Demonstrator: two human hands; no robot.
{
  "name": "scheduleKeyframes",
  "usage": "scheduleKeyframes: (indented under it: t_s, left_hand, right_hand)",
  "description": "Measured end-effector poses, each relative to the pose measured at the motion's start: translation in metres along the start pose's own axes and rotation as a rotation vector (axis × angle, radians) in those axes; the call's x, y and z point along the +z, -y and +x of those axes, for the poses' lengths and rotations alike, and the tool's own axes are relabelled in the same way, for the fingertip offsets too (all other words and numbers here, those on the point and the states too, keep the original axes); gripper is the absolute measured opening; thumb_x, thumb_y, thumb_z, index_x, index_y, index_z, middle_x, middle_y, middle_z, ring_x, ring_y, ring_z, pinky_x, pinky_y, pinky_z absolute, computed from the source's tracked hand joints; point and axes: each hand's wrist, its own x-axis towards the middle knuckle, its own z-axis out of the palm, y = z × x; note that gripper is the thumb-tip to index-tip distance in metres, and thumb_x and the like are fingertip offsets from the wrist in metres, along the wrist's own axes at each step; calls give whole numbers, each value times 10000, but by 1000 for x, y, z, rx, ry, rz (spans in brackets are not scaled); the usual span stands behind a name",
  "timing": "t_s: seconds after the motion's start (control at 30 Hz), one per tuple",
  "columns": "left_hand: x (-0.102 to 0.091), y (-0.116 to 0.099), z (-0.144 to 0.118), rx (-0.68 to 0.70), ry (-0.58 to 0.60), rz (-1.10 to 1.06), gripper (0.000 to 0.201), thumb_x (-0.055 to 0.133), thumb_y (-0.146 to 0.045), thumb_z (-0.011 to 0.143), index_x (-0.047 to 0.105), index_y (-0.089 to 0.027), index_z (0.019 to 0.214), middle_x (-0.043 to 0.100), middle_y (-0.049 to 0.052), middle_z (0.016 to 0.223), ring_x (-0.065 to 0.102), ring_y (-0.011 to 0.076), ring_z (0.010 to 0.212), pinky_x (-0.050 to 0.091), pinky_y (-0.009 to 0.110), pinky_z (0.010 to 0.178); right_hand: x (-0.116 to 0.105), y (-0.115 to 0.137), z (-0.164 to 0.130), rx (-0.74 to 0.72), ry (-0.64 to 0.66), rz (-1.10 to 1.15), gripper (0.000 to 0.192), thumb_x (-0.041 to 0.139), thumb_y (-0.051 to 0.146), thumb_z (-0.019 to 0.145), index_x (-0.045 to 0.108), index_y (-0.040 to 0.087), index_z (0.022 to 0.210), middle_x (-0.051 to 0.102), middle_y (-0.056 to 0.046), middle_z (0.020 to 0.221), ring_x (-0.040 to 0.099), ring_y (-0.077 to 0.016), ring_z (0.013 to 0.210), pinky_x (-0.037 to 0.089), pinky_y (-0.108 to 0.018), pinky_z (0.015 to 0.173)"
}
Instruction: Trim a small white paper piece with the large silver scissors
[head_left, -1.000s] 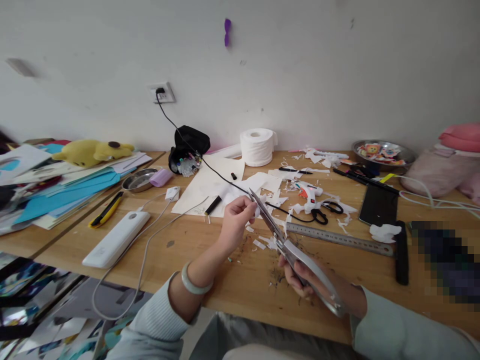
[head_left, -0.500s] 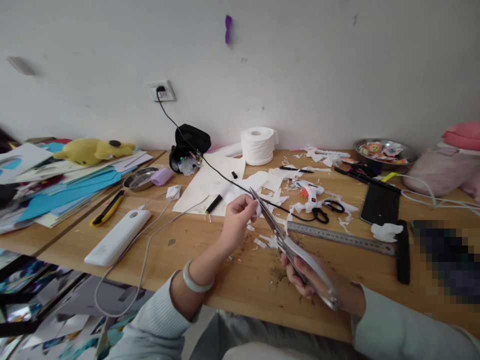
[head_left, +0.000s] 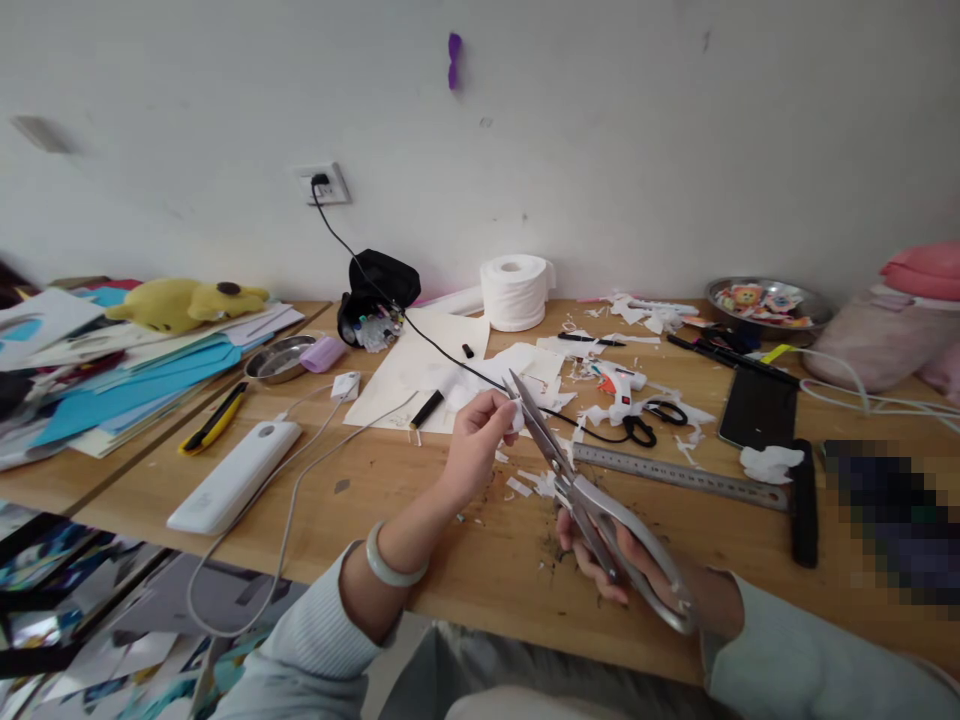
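Scissors of bright steel, large, with long looped handles (head_left: 600, 505), are the biggest thing in hand: the right hand (head_left: 622, 560) is clenched through the loops low over the near edge of the wooden worktable (head_left: 480, 560), and the blades reach up and left to the left hand (head_left: 476, 445). They look heavy and rigid for such fine work, smooth metal that could slip, so a firm hold deep in the loops seems the safe one. That left hand, with a pale bangle on the wrist, pinches a small scrap of white paper (head_left: 514, 415) between thumb and fingertips, right at the blade tips. The scrap should be feather-light, limp and easily torn or creased; I would judge it best held close to the cut line, with the fingertips kept clear of the edges. Whether the blades already bite the paper cannot be told at this size. Behind the hands lie a long steel ruler (head_left: 675, 475), a white hot-glue gun (head_left: 621, 390), small black-handled scissors (head_left: 646, 420) and many white paper offcuts (head_left: 536, 485). Against the frame of half a second ago, the steel handles now stand wider apart with a clear gap between the loops, the blade tips sit slightly to the right and lower, and the left hand has barely shifted.
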Motion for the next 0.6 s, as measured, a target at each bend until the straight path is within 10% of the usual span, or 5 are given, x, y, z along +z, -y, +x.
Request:
scheduleKeyframes:
  t_s: [0.6]
  left_hand:
    - [-2, 4, -1, -26, 53, 14, 261, 594, -301, 735, 480, -168, 542, 467, -46, 486, 428, 74, 480, 361, 190, 481]
  right_hand:
    - [1, 2, 3, 0, 30, -24, 565, 419, 717, 723, 505, 215, 967, 517, -26, 851, 335, -26, 463, 325, -174, 343]
